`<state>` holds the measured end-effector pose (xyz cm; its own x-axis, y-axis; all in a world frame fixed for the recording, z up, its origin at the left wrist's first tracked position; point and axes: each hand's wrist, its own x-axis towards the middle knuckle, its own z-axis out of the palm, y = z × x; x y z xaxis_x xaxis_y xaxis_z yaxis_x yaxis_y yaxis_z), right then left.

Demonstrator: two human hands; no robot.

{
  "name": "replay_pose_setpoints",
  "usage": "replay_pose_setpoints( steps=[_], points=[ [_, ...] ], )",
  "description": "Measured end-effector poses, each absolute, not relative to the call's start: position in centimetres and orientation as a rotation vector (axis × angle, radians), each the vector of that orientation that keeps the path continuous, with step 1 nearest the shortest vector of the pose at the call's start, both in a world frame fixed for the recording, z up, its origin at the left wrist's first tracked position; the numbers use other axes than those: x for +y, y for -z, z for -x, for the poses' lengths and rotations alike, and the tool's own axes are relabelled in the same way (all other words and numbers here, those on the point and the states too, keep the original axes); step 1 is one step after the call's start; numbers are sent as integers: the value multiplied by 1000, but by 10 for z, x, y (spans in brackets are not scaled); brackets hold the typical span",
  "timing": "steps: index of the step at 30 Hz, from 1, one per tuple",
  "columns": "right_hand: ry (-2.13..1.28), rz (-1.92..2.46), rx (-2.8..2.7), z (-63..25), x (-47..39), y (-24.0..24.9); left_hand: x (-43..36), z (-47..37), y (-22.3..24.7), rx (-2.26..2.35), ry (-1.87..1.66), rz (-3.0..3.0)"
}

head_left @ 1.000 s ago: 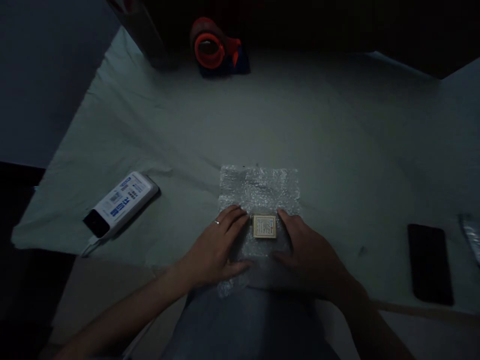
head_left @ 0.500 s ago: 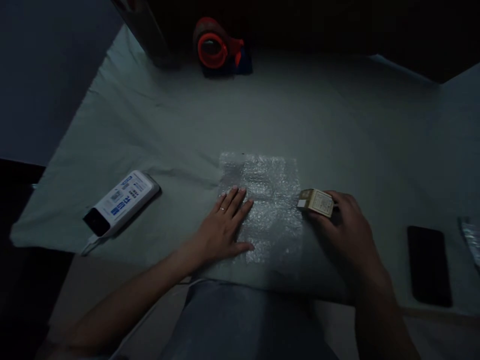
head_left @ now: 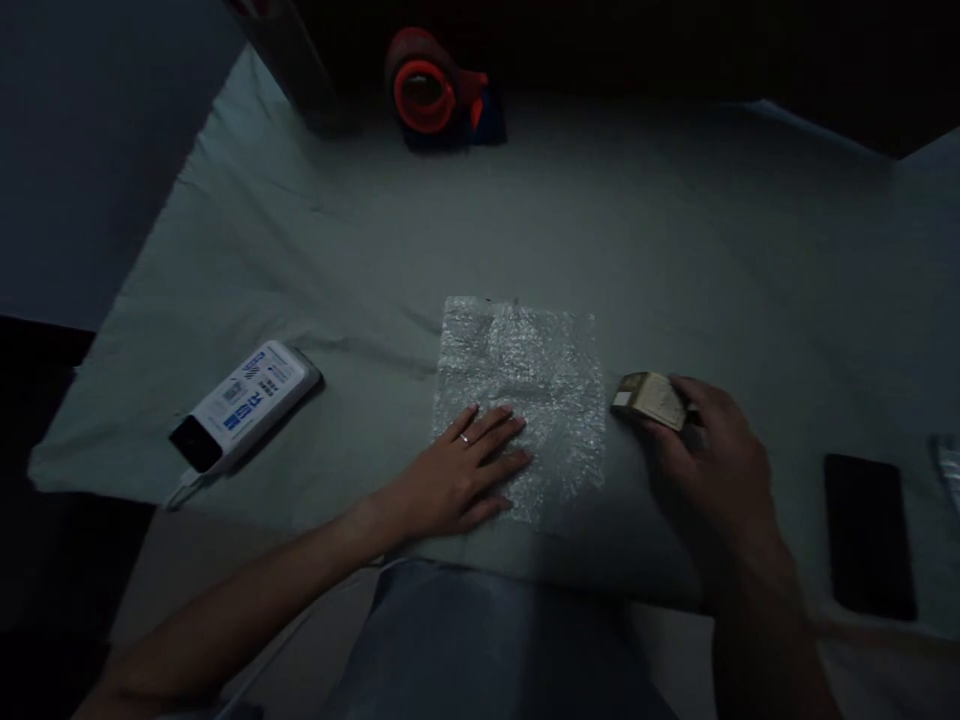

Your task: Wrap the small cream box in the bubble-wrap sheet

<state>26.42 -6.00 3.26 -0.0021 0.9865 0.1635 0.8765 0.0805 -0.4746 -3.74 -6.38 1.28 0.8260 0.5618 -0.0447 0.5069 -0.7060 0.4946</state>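
A sheet of clear bubble wrap [head_left: 517, 370] lies flat on the pale cloth in front of me. My left hand [head_left: 461, 480] rests on its lower left part, fingers spread and palm down, with a ring on one finger. To the right of the sheet, my right hand [head_left: 712, 450] grips a small yellowish printed box [head_left: 652, 398] between thumb and fingers. The box is a little apart from the wrap's right edge and tilted. What the print says is too dim to read.
A red and blue tape dispenser [head_left: 431, 100] stands at the back. On the left lies a white power bank [head_left: 247, 405] with a cable plugged in. A black phone [head_left: 870, 535] lies at the right, and a shiny wrapper [head_left: 946, 465] shows at the right edge.
My left hand has slid down and slightly right over the bubble wrap. My right hand has moved the box a little to the right, away from the sheet.
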Motion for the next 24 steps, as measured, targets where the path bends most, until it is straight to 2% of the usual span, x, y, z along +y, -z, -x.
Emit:
replay_pose_setpoints(
  steps=[4,7,10,14,24],
  points=[
    [-201,1782,-1752,-236,-64,-53,-61,31,-4,753,-138,-2524],
    [-427,1550,-2058,-206,-60,-50,-57,25,-2,750,-199,-2547],
    [-532,1424,-2136,-185,-51,-32,-58,22,-1,784,-297,-2539],
    [-588,1434,-2183,-180,-45,-16,-69,27,0,773,-366,-2489],
    [-611,1460,-2246,-184,-43,-20,-75,26,-7,672,-272,-2513]
  ],
)
